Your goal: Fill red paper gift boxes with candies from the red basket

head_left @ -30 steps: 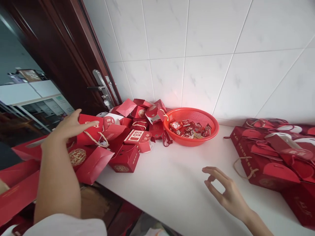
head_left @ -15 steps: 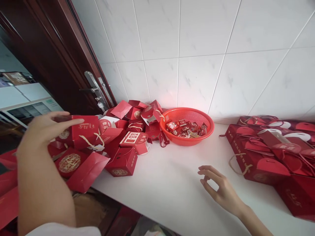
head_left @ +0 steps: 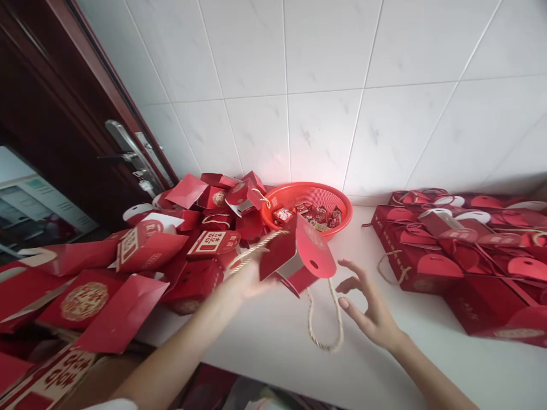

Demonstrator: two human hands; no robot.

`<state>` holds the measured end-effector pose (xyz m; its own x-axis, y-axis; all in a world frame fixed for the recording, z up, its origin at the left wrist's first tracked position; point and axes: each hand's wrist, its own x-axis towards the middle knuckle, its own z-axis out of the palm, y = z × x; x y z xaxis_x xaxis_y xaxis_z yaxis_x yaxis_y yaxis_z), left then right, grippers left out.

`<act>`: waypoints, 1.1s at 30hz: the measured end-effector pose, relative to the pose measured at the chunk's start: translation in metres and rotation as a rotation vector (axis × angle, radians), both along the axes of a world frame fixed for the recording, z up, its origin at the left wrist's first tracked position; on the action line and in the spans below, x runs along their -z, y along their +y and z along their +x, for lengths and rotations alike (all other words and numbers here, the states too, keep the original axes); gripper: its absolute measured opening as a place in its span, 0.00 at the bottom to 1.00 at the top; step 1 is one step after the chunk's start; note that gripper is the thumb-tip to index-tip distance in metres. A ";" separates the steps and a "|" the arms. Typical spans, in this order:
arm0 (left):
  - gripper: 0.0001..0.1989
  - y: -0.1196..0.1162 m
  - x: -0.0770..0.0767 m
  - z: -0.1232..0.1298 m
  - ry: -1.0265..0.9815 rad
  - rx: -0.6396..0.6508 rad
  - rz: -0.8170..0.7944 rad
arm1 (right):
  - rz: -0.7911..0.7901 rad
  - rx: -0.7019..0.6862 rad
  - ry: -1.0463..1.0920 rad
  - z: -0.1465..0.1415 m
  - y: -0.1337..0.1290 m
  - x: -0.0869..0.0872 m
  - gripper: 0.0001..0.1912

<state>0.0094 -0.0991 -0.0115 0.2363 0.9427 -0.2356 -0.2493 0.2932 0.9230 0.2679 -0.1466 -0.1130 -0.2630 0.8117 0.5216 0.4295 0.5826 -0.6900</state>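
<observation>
My left hand [head_left: 252, 274] grips a red gift box [head_left: 280, 253] by its left side, above the white table. The box has an open flap with a round hole, and a cream rope handle [head_left: 325, 341] dangles beneath it; another rope loop lies across my left fingers. Just right of the box, my right hand [head_left: 370, 310] has its fingers apart and curved, holding nothing. Behind the box stands a red plastic basket [head_left: 348, 213] with small red wrapped packets [head_left: 320, 215] inside.
Many red boxes [head_left: 88, 299], several with raised flaps, are heaped at the left. More red boxes [head_left: 431, 273] with handles stand in rows on the white table [head_left: 277, 341] at the right. A tiled wall [head_left: 325, 114] rises behind; a dark door [head_left: 64, 74] is at the left.
My left hand has brought a red box from the left pile to the middle, near the basket. My right hand remains open beside it. The view has shifted rightward.
</observation>
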 end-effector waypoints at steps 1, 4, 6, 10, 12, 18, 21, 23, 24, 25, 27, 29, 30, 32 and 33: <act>0.22 0.001 0.016 0.011 -0.107 0.074 -0.191 | 0.020 0.005 0.037 0.000 0.000 -0.001 0.31; 0.24 0.003 0.053 0.031 -0.200 0.259 -0.520 | 0.062 0.030 0.096 0.000 -0.001 -0.003 0.38; 0.31 0.005 0.066 0.035 -0.136 0.342 -0.555 | 0.015 0.035 0.120 0.002 -0.001 -0.003 0.37; 0.48 0.013 0.072 0.027 0.138 0.472 -0.468 | -0.145 0.012 0.136 0.005 0.001 -0.001 0.29; 0.53 0.018 0.070 0.019 0.309 0.477 -0.416 | -0.183 0.049 0.109 0.004 0.004 0.001 0.26; 0.36 0.023 0.052 -0.004 0.834 0.135 0.068 | -0.126 0.043 -0.008 0.004 0.010 0.000 0.23; 0.22 0.017 0.040 -0.004 0.855 -0.054 0.408 | -0.077 -0.037 -0.147 0.015 0.014 -0.009 0.30; 0.15 0.013 0.033 0.003 0.799 -0.144 0.605 | -0.051 -0.049 -0.195 0.022 0.018 -0.018 0.28; 0.13 0.011 0.031 0.007 0.781 -0.157 0.678 | -0.030 -0.031 -0.200 0.023 0.019 -0.024 0.26; 0.12 0.011 0.029 0.012 0.778 -0.152 0.729 | -0.004 -0.008 -0.200 0.023 0.021 -0.031 0.22; 0.11 0.013 0.028 0.022 0.797 -0.104 0.767 | 0.051 0.025 -0.215 0.016 0.024 -0.044 0.17; 0.10 0.017 0.028 0.030 0.824 -0.044 0.763 | 0.094 0.015 -0.287 0.001 0.028 -0.053 0.14; 0.10 0.020 0.029 0.032 0.838 -0.019 0.762 | 0.112 0.006 -0.342 -0.007 0.030 -0.056 0.14; 0.10 0.024 0.030 0.035 0.856 0.015 0.759 | 0.151 0.006 -0.453 -0.025 0.035 -0.058 0.13; 0.10 0.026 0.030 0.035 0.861 0.024 0.753 | 0.160 0.018 -0.495 -0.033 0.037 -0.057 0.13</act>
<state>0.0446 -0.0728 -0.0419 0.2903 0.9104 0.2948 0.5489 -0.4108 0.7280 0.2349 -0.1091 -0.0562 -0.4961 0.7390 0.4558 0.6931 0.6532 -0.3047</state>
